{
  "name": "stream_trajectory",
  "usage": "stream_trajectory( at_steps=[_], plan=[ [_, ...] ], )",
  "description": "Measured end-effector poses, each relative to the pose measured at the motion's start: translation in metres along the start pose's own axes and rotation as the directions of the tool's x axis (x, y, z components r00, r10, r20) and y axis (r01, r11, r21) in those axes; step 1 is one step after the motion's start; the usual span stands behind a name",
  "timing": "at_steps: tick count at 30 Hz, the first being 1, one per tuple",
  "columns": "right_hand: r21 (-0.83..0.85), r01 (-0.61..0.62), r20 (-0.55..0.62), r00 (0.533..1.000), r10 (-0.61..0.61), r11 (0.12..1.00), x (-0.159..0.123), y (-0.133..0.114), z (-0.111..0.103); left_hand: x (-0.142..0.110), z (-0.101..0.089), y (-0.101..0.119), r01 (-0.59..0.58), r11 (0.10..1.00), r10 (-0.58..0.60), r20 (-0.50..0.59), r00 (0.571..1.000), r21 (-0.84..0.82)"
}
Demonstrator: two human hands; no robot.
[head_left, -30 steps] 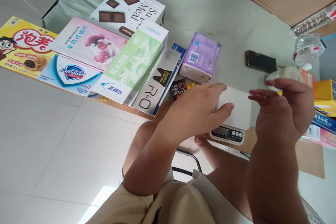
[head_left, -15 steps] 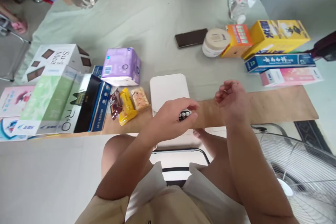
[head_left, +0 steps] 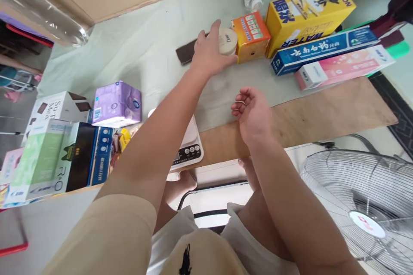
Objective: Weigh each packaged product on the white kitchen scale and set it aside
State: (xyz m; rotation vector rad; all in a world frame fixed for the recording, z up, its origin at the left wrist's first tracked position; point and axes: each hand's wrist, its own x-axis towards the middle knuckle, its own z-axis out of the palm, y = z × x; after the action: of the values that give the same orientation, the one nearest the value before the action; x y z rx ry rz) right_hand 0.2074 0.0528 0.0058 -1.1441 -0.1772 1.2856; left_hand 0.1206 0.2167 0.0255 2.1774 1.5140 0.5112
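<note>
My left hand (head_left: 209, 53) reaches across the table to a round jar with a cream-coloured lid (head_left: 227, 41). Its thumb is at the jar's near side and its fingers are spread toward the far side, partly hiding the jar. I cannot tell whether they press on it. A dark phone (head_left: 186, 53) lies partly under that hand's outline. My right hand (head_left: 253, 114) hovers over the near edge of the table with loosely bent fingers and nothing in them. Beneath my left forearm is a white kitchen scale (head_left: 190, 151) with round buttons, partly covered from view.
Right of the jar stand an orange box (head_left: 251, 36), a yellow box (head_left: 306, 17), a blue toothpaste box (head_left: 325, 49) and a pink box (head_left: 345, 66). On the left are a purple tissue pack (head_left: 118, 104) and several cartons. A fan (head_left: 364, 206) stands at lower right.
My left hand has moved from the scale forward and right to the jar. My right hand stays near the table edge. The view has turned to the right.
</note>
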Motion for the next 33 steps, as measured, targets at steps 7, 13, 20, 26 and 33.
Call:
stream_trajectory(
  at_steps=[7, 13, 20, 26, 33],
  plan=[
    [0.022, -0.006, -0.031, 0.999, 0.007, 1.0, 0.0, -0.008, 0.0, 0.029, 0.03, -0.019, 0.055, 0.971, -0.108, -0.223, 0.969, -0.233],
    [-0.015, -0.024, -0.057, 0.998, 0.023, 1.0, -0.002, -0.007, 0.007, -0.004, 0.007, -0.018, 0.004, 0.97, -0.076, -0.287, 0.955, -0.244],
    [-0.19, 0.068, 0.087, 0.995, -0.052, 0.979, -0.011, 0.022, 0.022, -0.166, -0.046, -0.06, -0.296, 0.927, 0.135, -0.53, 0.837, -0.232],
    [-0.328, 0.29, 0.235, 0.947, -0.22, 0.899, -0.029, 0.052, 0.026, -0.247, -0.057, -0.087, -0.141, 0.959, 0.016, -0.452, 0.892, -0.244],
    [-0.416, 0.553, 0.386, 0.826, -0.41, 0.722, -0.037, 0.068, 0.024, -0.252, -0.052, -0.096, -0.2, 0.942, 0.078, -0.405, 0.911, -0.268]
  ],
)
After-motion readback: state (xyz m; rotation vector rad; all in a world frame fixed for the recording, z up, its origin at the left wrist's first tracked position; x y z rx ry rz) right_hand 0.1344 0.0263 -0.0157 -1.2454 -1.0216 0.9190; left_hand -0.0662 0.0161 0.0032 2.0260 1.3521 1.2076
